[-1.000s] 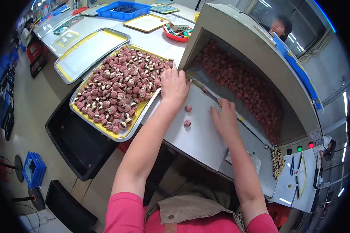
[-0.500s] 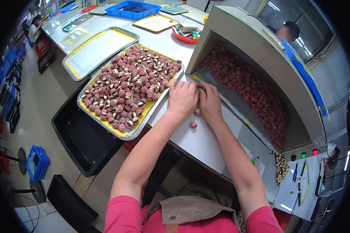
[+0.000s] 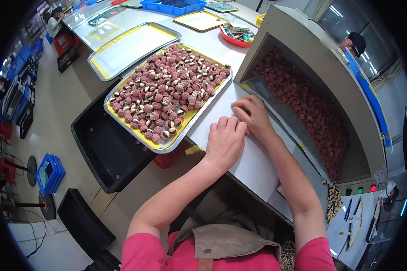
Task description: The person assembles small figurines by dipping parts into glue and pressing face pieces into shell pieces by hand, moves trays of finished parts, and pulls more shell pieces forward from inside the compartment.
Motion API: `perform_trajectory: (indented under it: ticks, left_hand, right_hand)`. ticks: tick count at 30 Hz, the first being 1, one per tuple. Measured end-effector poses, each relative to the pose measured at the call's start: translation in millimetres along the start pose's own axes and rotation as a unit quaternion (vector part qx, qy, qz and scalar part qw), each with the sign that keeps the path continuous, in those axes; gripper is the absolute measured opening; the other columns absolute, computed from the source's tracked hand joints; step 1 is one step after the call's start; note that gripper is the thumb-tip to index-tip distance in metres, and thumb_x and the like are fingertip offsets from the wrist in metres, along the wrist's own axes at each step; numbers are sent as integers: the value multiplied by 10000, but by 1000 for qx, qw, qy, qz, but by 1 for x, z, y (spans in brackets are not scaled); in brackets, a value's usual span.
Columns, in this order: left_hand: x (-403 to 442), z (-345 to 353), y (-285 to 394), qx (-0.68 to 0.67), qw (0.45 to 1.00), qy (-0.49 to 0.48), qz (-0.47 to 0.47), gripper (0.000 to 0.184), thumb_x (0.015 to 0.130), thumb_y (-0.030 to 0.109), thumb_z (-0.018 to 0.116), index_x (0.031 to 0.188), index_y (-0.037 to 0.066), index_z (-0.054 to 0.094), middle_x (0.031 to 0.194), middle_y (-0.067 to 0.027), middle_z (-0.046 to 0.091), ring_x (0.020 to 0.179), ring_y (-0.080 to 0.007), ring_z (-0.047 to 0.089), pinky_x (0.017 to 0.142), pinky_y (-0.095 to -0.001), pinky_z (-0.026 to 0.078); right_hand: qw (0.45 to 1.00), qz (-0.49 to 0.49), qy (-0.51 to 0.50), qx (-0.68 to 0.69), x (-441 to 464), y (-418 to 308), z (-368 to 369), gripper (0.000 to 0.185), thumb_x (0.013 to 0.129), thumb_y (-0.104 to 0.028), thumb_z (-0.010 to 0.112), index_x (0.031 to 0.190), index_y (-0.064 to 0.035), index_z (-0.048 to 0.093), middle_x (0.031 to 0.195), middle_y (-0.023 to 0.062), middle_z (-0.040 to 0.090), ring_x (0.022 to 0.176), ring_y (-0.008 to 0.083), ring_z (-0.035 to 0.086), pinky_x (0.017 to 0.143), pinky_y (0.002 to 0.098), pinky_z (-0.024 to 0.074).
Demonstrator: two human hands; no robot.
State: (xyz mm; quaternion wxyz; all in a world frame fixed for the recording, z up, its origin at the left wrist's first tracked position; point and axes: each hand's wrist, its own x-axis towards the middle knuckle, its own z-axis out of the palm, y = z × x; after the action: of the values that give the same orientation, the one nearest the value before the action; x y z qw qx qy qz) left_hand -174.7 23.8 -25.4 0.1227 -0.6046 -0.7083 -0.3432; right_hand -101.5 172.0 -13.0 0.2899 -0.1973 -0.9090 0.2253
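White worktop (image 3: 254, 174) lies before a grey, open-fronted housing (image 3: 312, 47). Left of the person's hands sits a metal tray (image 3: 203, 110) heaped with berry-like pink pieces (image 3: 165, 90). Over the worktop, the left hand (image 3: 226, 143) and right hand (image 3: 254, 118), close together, curl their fingers; whether either grips anything cannot be told. The housing's label (image 3: 379, 176) is too small to read.
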Motion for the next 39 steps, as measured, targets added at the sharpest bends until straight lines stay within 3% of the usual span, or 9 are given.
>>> perform_trajectory:
  ticks: [5, 8, 11, 15, 24, 30, 31, 37, 39]
  left_hand:
    - [2, 4, -2, 5, 999, 12, 36, 158, 756, 101, 630, 876, 94, 528, 862, -66, 505, 795, -241, 552, 629, -342, 495]
    - [1, -8, -4, 11, 999, -43, 7, 151, 795, 114, 640, 904, 83, 541, 867, -80, 516, 804, -258, 567, 640, -361, 513]
    - [-3, -49, -17, -57, 997, -5, -42, 146, 849, 122, 643, 955, 72, 557, 892, -98, 526, 850, -280, 577, 686, -384, 512]
    - [-23, -92, -60, 56, 991, 51, -110, 167, 862, 117, 660, 1002, 70, 583, 962, -92, 546, 924, -287, 551, 808, -415, 457]
    - [-59, -101, -66, 53, 988, 112, -88, 268, 840, 112, 675, 1103, 120, 624, 1137, -71, 540, 1154, -274, 487, 1057, -462, 310]
    - [-98, -109, -66, 5, 970, 166, -178, 341, 838, 84, 673, 1171, 111, 604, 1177, -94, 525, 1187, -297, 460, 1081, -468, 283]
    - [-104, -112, -66, -10, 966, 171, -195, 342, 839, 80, 670, 1173, 104, 602, 1179, -99, 523, 1188, -300, 458, 1080, -465, 284]
    - [-117, -126, -77, -66, 939, 223, -252, 332, 883, 65, 633, 1203, 35, 550, 1235, -139, 519, 1200, -298, 468, 1048, -408, 351]
    - [-107, -136, -100, -85, 916, 277, -276, 336, 909, 77, 609, 1227, 10, 522, 1253, -147, 523, 1202, -290, 485, 1055, -394, 365]
  right_hand:
    - [999, 24, 45, -12, -10, -1, -5, 148, 878, -155, 625, 946, -45, 698, 927, 93, 611, 939, 277, 552, 856, 377, 439]
    - [999, 47, -9, 18, -15, -4, -11, 189, 886, -194, 613, 995, -60, 692, 1007, 100, 613, 998, 287, 544, 897, 389, 416]
    - [999, 34, -20, -12, -30, -22, -10, 226, 884, -231, 610, 1043, -86, 680, 1097, 100, 597, 1075, 286, 526, 939, 398, 383]
    - [994, 20, -12, -111, -53, -55, 1, 228, 872, -243, 624, 1067, -138, 676, 1141, 82, 577, 1131, 264, 507, 964, 402, 346]
    - [998, 22, -25, -53, -55, -63, -2, 230, 865, -254, 663, 1061, -134, 676, 1110, 72, 579, 1124, 261, 498, 943, 408, 344]
    - [989, -46, -74, -117, -47, -81, -3, 197, 770, -182, 760, 935, -128, 668, 968, 66, 591, 950, 258, 583, 758, 381, 502]
    - [986, -109, -44, -120, -40, -76, -2, 154, 781, -167, 747, 898, -123, 656, 919, 62, 594, 782, 246, 623, 618, 371, 530]
    - [998, -52, -42, -5, 4, -80, 22, 98, 845, -166, 713, 897, -104, 656, 893, 72, 600, 659, 213, 670, 596, 326, 563]
    - [989, -109, -18, 97, 29, -113, 42, 110, 861, -168, 706, 924, -99, 648, 918, 76, 589, 689, 216, 675, 616, 315, 570]
